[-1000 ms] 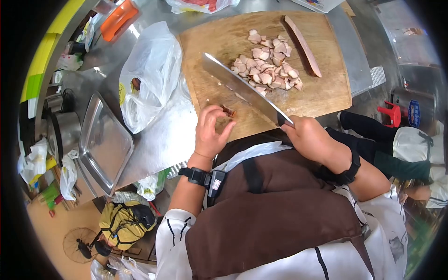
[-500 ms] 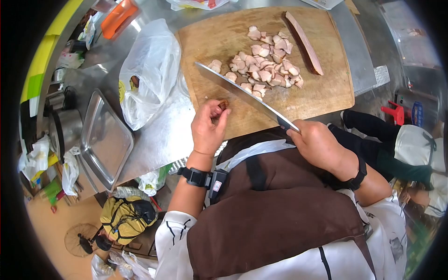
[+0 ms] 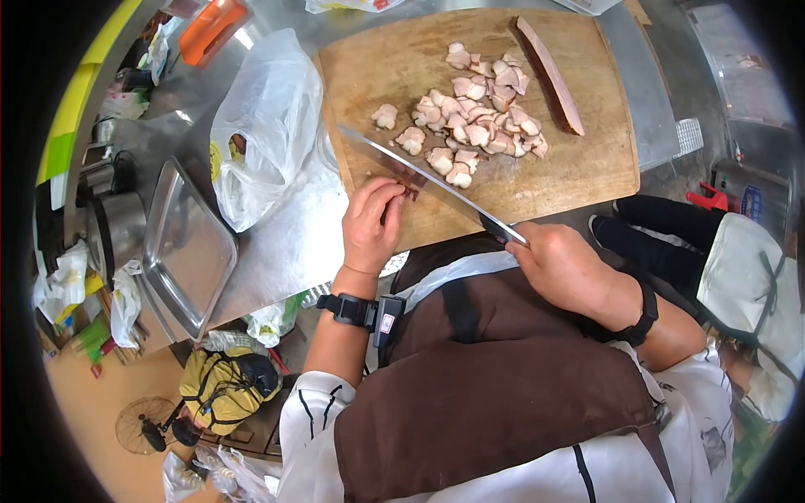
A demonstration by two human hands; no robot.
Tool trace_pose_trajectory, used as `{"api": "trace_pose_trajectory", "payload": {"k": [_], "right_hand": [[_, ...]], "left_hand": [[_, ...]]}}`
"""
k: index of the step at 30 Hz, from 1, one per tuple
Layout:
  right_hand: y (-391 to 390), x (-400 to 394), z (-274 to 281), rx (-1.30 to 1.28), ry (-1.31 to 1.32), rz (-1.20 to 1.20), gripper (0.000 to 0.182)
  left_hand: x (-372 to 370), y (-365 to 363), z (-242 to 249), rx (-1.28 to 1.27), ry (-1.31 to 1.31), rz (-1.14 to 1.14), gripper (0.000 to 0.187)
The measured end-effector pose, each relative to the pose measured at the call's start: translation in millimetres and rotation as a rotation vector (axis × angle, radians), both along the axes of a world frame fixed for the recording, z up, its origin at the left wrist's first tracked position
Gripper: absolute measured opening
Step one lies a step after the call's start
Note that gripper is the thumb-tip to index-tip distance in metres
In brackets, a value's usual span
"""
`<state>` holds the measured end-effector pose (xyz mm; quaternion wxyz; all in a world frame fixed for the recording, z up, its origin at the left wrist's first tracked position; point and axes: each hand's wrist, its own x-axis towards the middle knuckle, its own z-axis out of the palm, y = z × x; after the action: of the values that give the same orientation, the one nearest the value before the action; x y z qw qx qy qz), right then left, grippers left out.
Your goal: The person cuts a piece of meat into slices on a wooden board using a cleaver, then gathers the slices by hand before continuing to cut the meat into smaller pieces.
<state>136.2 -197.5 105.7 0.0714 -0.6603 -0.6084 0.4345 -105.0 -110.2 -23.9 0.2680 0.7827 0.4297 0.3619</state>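
My right hand (image 3: 560, 261) grips the dark handle of a long knife (image 3: 436, 182), its blade slanting up and left across the near part of the wooden cutting board (image 3: 377, 71). At the board's near-left edge, my left hand (image 3: 369, 222) has its fingers closed on a small reddish-brown meat piece (image 3: 410, 193), close beside the blade and mostly hidden by the fingers. Beyond the knife lie many pale meat slices (image 3: 478, 124), heaped in the middle, with a few small clusters apart. A long uncut strip of meat (image 3: 553, 80) rests at the right of the board.
Left of the board are a white plastic bag (image 3: 272, 126) and a rectangular metal tray (image 3: 159, 251) on the steel counter (image 3: 272, 272). An orange container (image 3: 210, 32) sits at the far left. Another person (image 3: 738, 285) stands at right; a person with a yellow backpack (image 3: 220, 387) is lower left.
The knife has moved slightly left and down, away from the slices nearest it. My left fingers have curled further over the meat piece. The person at right has shifted.
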Motion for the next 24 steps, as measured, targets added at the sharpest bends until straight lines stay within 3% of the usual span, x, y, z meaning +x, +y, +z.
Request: {"api": "trace_pose_trajectory", "payload": {"k": [12, 24], "right_hand": [[11.1, -0.4, 15.9, -0.026, -0.128, 0.149, 0.017], [33.9, -6.2, 8.0, 0.004, -0.084, 0.197, 0.015]], "left_hand": [[4.5, 5.6, 3.1, 0.037, 0.002, -0.021, 0.020], [-1.0, 7.6, -6.8, 0.028, -0.001, -0.052, 0.022]]}}
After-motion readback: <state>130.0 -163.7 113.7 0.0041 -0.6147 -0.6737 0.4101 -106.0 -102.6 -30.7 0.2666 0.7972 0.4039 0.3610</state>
